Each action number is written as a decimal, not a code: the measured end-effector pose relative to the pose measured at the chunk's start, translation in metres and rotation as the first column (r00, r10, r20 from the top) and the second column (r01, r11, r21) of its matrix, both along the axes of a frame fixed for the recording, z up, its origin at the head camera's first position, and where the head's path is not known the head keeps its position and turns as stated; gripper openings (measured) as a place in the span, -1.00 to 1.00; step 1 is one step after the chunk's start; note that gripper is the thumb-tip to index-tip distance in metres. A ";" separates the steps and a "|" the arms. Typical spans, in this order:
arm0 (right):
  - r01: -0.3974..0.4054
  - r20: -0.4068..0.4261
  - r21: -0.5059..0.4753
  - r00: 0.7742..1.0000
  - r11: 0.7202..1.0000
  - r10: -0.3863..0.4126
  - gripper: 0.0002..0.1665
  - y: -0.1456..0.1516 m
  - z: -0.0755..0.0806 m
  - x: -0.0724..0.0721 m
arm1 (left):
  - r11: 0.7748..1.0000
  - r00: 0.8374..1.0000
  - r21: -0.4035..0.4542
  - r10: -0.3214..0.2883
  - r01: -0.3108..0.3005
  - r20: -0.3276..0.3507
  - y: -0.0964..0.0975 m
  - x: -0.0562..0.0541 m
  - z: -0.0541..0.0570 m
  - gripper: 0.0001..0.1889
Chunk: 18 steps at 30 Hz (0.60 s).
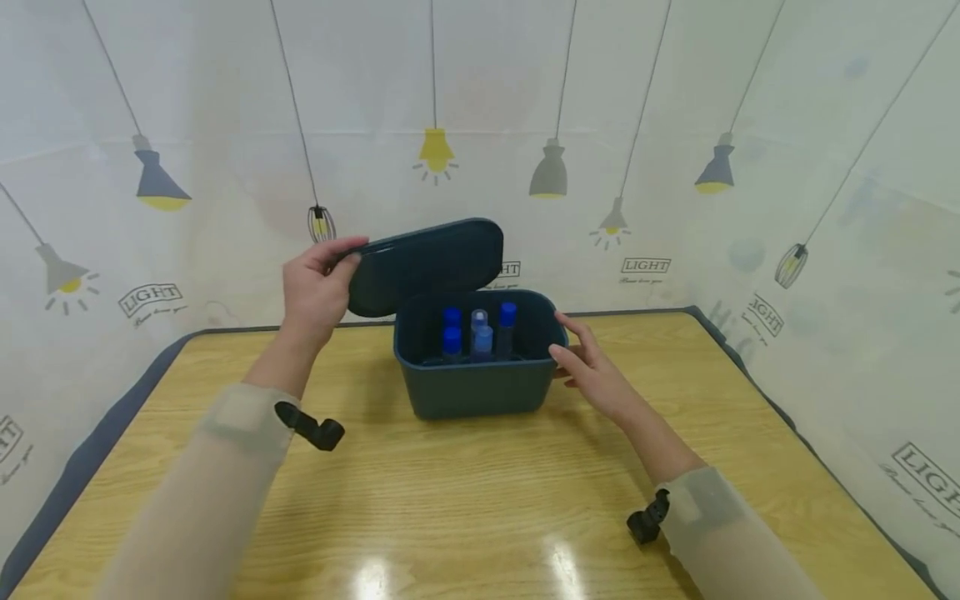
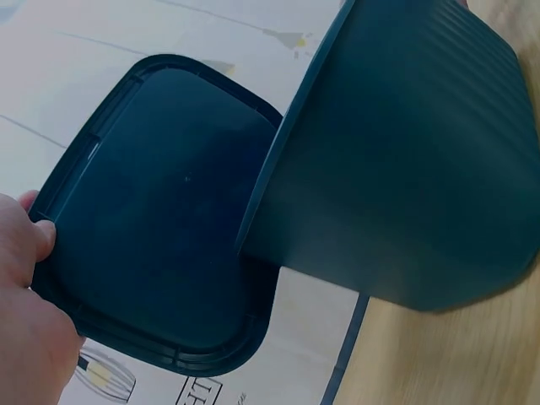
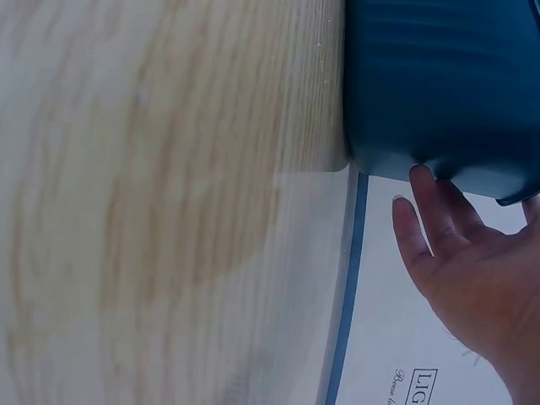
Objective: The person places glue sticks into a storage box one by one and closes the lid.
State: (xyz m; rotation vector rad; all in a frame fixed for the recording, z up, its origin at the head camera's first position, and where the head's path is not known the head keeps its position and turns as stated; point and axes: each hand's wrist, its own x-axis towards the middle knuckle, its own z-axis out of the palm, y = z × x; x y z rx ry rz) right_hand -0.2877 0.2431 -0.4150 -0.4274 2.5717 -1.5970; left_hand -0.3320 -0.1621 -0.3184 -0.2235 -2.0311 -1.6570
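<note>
My left hand pinches the left end of a dark teal lid between thumb and fingers. The lid is tilted, its underside facing me, and its right part overlaps the back left rim of the matching box. Inside the box, several small bottles stand upright, some with dark blue caps, one light blue and one with a clear top; their lower parts are hidden. My right hand rests its fingertips against the box's right end, thumb at the rim, the other fingers loosely extended along the wall.
The box stands on a wooden table toward its back edge. Behind and at the sides hangs a pale cloth printed with lamps. Black wrist straps with small cameras sit on both sleeves.
</note>
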 end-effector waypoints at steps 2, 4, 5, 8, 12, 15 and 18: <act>0.005 -0.002 0.002 1.000 1.000 -0.005 -0.18 0.001 0.001 0.000 | 1.000 1.000 0.004 -0.005 0.005 -0.018 0.004 -0.001 0.000 -0.74; 0.014 -0.009 0.013 1.000 1.000 -0.014 -0.19 0.002 0.002 -0.001 | 1.000 0.999 0.002 -0.017 0.017 -0.033 0.009 -0.001 -0.001 -0.75; 0.022 -0.017 0.025 1.000 0.999 -0.022 -0.18 0.003 0.003 -0.002 | 1.000 0.999 0.000 -0.025 0.025 -0.041 0.011 -0.001 -0.001 -0.75; 0.043 -0.057 0.050 0.998 0.998 -0.040 -0.18 0.006 0.008 -0.003 | 0.999 0.997 -0.015 -0.048 0.047 -0.061 0.018 -0.003 -0.003 -0.76; 0.066 -0.120 0.048 0.991 0.997 -0.060 -0.16 0.004 0.022 -0.006 | 0.996 0.990 -0.044 -0.084 0.079 -0.109 0.025 -0.003 -0.006 -0.78; 0.080 -0.172 0.016 0.982 0.997 -0.076 -0.19 -0.001 0.035 -0.010 | 0.991 0.981 -0.075 -0.124 0.114 -0.150 0.029 -0.003 -0.008 -0.79; 0.082 -0.227 -0.013 0.970 0.997 -0.083 -0.22 -0.006 0.048 -0.013 | 0.982 0.968 -0.106 -0.176 0.159 -0.179 0.031 -0.002 -0.010 -0.80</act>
